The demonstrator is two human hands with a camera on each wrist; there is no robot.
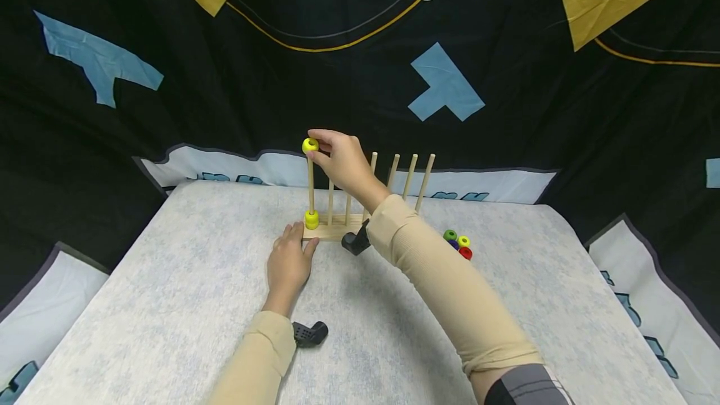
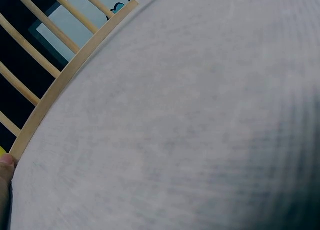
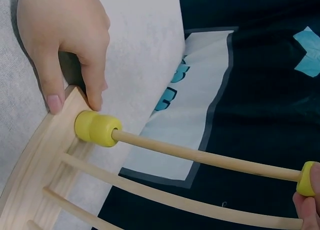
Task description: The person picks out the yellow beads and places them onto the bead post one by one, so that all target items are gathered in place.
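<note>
Currently, the right hand pinches a yellow bead atop the leftmost peg, above two stacked beads. The left hand grips the wooden peg rack.

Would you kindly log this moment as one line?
Right hand: pinches yellow bead at top of peg; left hand: holds wooden base; loose beads: on table

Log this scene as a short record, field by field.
Right hand: pinches the held yellow bead at the top of the leftmost peg
Held bead threaded: cannot tell
Left hand: grips the left end of the wooden base
Leftmost peg, bottom: two stacked yellow beads
Loose on table, right side: green bead, lone yellow bead, blue bead, red bead
</note>
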